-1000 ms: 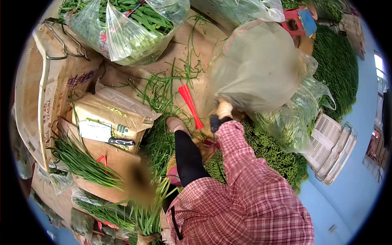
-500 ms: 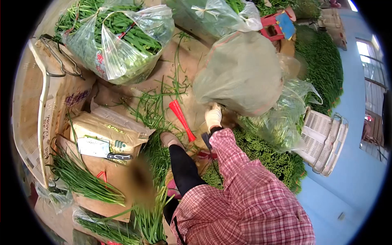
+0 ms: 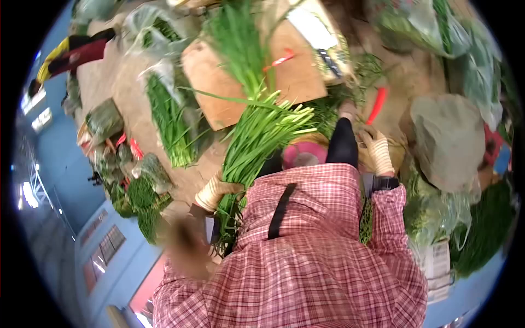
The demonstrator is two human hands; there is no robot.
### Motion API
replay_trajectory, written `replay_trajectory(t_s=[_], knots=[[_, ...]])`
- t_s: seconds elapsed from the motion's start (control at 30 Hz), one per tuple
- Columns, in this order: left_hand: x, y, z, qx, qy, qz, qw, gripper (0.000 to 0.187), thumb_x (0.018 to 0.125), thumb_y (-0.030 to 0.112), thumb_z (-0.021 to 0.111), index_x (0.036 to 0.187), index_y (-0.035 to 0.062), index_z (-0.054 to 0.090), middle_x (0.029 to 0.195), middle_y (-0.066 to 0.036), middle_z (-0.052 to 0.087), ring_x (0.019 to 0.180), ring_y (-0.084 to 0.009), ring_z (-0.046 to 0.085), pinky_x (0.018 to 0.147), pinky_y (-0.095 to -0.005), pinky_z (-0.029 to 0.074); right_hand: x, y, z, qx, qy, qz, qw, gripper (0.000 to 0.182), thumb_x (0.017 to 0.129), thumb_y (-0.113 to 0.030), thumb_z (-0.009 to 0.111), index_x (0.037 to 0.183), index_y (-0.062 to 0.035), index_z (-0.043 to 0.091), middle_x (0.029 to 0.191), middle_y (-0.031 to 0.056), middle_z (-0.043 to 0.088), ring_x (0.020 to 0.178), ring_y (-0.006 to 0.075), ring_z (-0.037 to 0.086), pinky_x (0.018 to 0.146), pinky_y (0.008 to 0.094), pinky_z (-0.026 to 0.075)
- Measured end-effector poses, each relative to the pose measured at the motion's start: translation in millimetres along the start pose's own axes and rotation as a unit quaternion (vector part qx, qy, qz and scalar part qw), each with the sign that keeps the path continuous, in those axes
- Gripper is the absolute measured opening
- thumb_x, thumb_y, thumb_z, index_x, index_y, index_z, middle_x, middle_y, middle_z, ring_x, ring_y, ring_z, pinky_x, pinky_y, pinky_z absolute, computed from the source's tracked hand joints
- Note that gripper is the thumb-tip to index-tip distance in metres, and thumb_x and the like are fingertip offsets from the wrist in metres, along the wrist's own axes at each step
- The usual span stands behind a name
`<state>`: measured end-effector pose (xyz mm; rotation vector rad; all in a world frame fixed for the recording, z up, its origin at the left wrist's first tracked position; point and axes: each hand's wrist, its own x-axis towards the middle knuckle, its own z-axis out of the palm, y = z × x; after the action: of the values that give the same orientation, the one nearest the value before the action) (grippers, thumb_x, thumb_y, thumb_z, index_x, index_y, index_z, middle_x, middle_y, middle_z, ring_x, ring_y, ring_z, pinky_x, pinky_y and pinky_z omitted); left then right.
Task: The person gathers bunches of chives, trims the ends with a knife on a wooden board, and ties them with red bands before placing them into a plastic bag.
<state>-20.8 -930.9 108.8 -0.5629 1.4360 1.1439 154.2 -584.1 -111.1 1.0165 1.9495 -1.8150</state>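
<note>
A large bunch of long green stalks with pale ends (image 3: pixel 254 128) lies across the lap. My left hand (image 3: pixel 212 192), in a pale ribbed glove, is closed round its lower leafy part. On the other side, my right hand (image 3: pixel 378 151), gloved alike, has slightly parted, curved fingers with nothing visible in them, below a red strip-like object (image 3: pixel 377 105). A brown board (image 3: pixel 208 87) in front bears more green stalks (image 3: pixel 238 46) with a red tie (image 3: pixel 281 58). Near it a cleaver (image 3: pixel 311 27) lies on a package.
A grey-green covered bundle (image 3: pixel 445 136) is at the right, beside plastic bags of greens (image 3: pixel 437 210) and a pale crate (image 3: pixel 437 265). Bagged greens (image 3: pixel 172 123) lie on the floor at left. Another person (image 3: pixel 71 54) is at the upper left.
The view has swung left, bringing my left hand and the lap bunch into sight. My right hand has come away from the grey-green bundle.
</note>
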Motion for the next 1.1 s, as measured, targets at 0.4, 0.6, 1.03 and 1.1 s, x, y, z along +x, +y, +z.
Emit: replay_trajectory(t_s=[0.4, 0.6, 1.03, 1.1], knots=[[-51.0, -95.6, -88.3, -0.017, 0.071, 0.05, 0.996, 0.055, 0.072, -0.005, 0.07, 0.124, 0.0022, 0.056, 0.11, -0.002, 0.065, 0.096, -0.0123, 0.058, 0.082, -0.028, 0.047, -20.3, -148.2, 199.5, -0.249, -0.087, -0.444, 0.856, 0.037, 0.064, -0.027, 0.077, 0.098, -0.0139, 0.068, 0.124, 0.0106, 0.056, 0.121, 0.0315, 0.046, 0.098, 0.0485, 0.037], [-87.3, -137.1, -123.5, -0.02, 0.113, 0.047, 0.992, 0.052, 0.073, -0.005, 0.071, 0.122, 0.0008, 0.056, 0.105, -0.002, 0.065, 0.09, -0.0115, 0.058, 0.079, -0.028, 0.048, 34.8, -95.5, 250.3, -0.142, 0.045, -0.21, 0.966, 0.014, 0.081, -0.016, 0.064, 0.088, -0.0039, 0.065, 0.082, 0.0169, 0.067, 0.076, 0.0318, 0.064, 0.075, 0.0413, 0.052], [-133.8, -182.6, -138.6, -0.122, 0.088, -0.006, 0.989, 0.068, 0.068, -0.007, 0.07, 0.131, 0.0043, 0.049, 0.112, -0.001, 0.061, 0.092, -0.0118, 0.057, 0.077, -0.0284, 0.049, 63.6, -100.4, 293.4, -0.301, -0.087, -0.007, 0.95, 0.032, 0.078, -0.03, 0.071, 0.097, -0.0048, 0.072, 0.087, 0.0166, 0.071, 0.08, 0.0249, 0.068, 0.074, 0.0348, 0.053], [-144.0, -188.5, -142.1, -0.197, 0.075, -0.009, 0.977, 0.072, 0.066, -0.007, 0.07, 0.133, 0.0056, 0.049, 0.113, -0.001, 0.061, 0.095, -0.013, 0.056, 0.08, -0.0291, 0.048, 54.8, -109.5, 300.3, -0.353, -0.129, -0.094, 0.922, 0.034, 0.08, -0.032, 0.069, 0.102, -0.0069, 0.071, 0.096, 0.0184, 0.068, 0.089, 0.0278, 0.066, 0.081, 0.0367, 0.051]])
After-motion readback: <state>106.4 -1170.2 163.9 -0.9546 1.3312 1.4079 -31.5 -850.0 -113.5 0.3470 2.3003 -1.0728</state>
